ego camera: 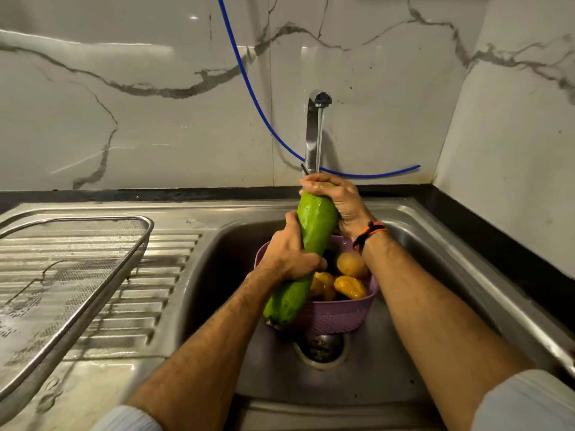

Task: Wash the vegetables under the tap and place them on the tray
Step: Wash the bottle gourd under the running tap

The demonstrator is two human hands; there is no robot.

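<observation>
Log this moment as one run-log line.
stage: washing | gourd: under running tap | left hand: grips middle | right hand: grips top | tray: no vegetables | basket: in sink

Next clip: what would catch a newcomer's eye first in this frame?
The long green gourd, gripped by the left hand and the right hand under the running tap. Beneath it, a purple basket with yellow peppers sits in the sink; a mesh tray waits on the left.
</observation>
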